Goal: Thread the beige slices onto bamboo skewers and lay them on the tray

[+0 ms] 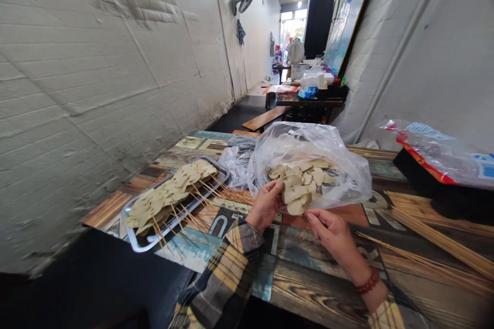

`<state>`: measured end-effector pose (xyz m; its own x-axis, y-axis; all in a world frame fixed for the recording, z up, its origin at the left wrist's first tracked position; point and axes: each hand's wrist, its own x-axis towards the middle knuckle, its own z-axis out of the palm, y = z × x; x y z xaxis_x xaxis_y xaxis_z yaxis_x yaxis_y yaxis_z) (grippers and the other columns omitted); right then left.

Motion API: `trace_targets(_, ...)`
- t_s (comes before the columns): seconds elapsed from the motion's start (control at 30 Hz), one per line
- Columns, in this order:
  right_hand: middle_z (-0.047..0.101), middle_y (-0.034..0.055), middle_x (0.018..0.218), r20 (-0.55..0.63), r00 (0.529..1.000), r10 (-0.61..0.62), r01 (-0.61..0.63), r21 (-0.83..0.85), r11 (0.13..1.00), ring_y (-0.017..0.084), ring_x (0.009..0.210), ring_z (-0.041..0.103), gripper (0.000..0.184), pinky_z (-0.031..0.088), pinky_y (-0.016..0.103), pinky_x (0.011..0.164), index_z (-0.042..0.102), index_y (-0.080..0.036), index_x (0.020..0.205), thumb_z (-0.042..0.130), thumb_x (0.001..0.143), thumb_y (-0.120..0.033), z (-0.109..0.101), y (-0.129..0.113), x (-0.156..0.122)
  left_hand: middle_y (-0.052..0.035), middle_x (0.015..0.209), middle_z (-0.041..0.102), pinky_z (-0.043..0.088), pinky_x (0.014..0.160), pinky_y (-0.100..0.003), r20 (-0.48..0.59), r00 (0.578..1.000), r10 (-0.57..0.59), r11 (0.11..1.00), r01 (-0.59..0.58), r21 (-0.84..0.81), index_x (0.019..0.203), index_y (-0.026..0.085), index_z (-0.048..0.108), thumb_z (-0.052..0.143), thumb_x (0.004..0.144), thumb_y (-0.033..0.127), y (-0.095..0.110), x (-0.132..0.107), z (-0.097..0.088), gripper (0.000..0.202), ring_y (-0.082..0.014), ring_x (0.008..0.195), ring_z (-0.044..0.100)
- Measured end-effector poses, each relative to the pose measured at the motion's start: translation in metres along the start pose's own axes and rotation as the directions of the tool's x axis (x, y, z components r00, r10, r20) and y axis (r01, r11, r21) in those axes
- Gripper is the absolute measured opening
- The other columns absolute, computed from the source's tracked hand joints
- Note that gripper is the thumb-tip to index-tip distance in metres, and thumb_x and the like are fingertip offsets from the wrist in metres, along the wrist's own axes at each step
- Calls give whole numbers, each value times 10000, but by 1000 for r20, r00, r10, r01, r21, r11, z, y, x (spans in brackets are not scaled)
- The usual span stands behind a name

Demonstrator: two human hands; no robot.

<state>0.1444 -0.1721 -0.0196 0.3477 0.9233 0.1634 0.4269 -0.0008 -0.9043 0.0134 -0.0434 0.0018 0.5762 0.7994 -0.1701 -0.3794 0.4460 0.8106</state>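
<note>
A clear plastic bag (339,164) lies open on the patterned table (301,267), holding several flat beige slices (299,185). My left hand (266,205) sits at the bag's mouth with fingers curled on a slice at the pile's left edge. My right hand (332,231) is just below the pile, fingers pinched at the lowest slice. To the left, a metal tray (133,234) carries several slices threaded on bamboo skewers (170,195).
Loose bamboo skewers (436,239) lie along the table's right side. A red-and-clear packet (440,154) rests at the far right. A crumpled plastic bag (235,164) sits behind the tray. A white wall runs along the left; a bench (266,118) and cluttered table (309,95) stand farther back.
</note>
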Motion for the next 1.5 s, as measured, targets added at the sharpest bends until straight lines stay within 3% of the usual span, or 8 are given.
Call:
trace_targets(0.27, 468, -58, 469, -74, 996, 53, -44, 109, 993, 97, 429, 419, 389, 329, 211, 437, 685, -164, 837, 541, 854, -525, -8, 2, 2, -76, 789, 697, 526, 648, -292, -64, 997, 48, 999, -47, 20, 860, 129, 644, 794, 646, 437, 5, 2, -6, 404, -156, 625, 655)
trace_targets(0.57, 458, -58, 522, -273, 957, 98, -35, 228, 973, 84, 432, 386, 394, 311, 200, 397, 656, -156, 917, 573, 844, -535, -27, 6, 5, -53, 747, 692, 494, 644, -272, -184, 907, 378, 896, -309, 319, 857, 136, 657, 689, 735, 403, 7, 19, -26, 295, -151, 642, 642)
trace_targets(0.63, 463, -56, 521, -267, 961, 72, -23, 184, 983, 84, 435, 396, 405, 316, 200, 404, 663, -156, 916, 560, 852, -542, -26, 8, 6, -47, 743, 689, 482, 652, -270, -127, 886, 446, 795, -326, 512, 845, 144, 676, 639, 773, 344, 1, 25, -29, 216, -152, 661, 630)
trace_targets(0.83, 481, -47, 481, -267, 964, 18, 24, 154, 988, 94, 421, 411, 476, 323, 210, 403, 682, -151, 881, 543, 832, -604, -23, 11, 10, -81, 886, 695, 457, 789, -323, 102, 858, 503, 250, -257, 934, 880, 151, 709, 585, 786, 161, -8, 38, -30, 156, -199, 836, 620)
trace_targets(1.1, 471, -52, 484, -248, 969, 5, 38, 168, 985, 91, 425, 397, 433, 300, 210, 407, 680, -150, 874, 530, 861, -556, -23, 7, 11, -104, 955, 613, 426, 826, -350, 164, 870, 466, -72, -148, 986, 871, 165, 673, 611, 767, 185, -10, 41, -20, 122, -234, 906, 567)
trace_targets(1.23, 474, -49, 486, -247, 969, -10, 52, 163, 985, 98, 432, 407, 423, 311, 219, 422, 677, -140, 892, 520, 871, -532, -24, 0, 11, -69, 877, 591, 407, 754, -321, 112, 875, 472, -55, -98, 994, 788, 185, 637, 599, 741, 166, -10, 43, -16, 63, -208, 824, 551)
trace_targets(1.33, 479, -46, 484, -253, 967, -23, 66, 166, 984, 100, 435, 417, 420, 323, 222, 435, 677, -139, 879, 521, 868, -529, -25, -5, 11, -33, 766, 575, 389, 707, -292, 90, 864, 495, 53, -133, 990, 694, 180, 605, 601, 706, 143, -8, 46, -17, 39, -178, 748, 534)
trace_targets(1.5, 473, -47, 478, -231, 973, -24, 69, 189, 980, 95, 431, 408, 428, 311, 216, 428, 683, -148, 842, 517, 863, -541, -24, -5, 11, 30, 595, 533, 396, 598, -239, -10, 909, 416, 550, -243, 799, 644, 168, 551, 672, 672, 244, -1, 49, -22, 145, -120, 592, 520)
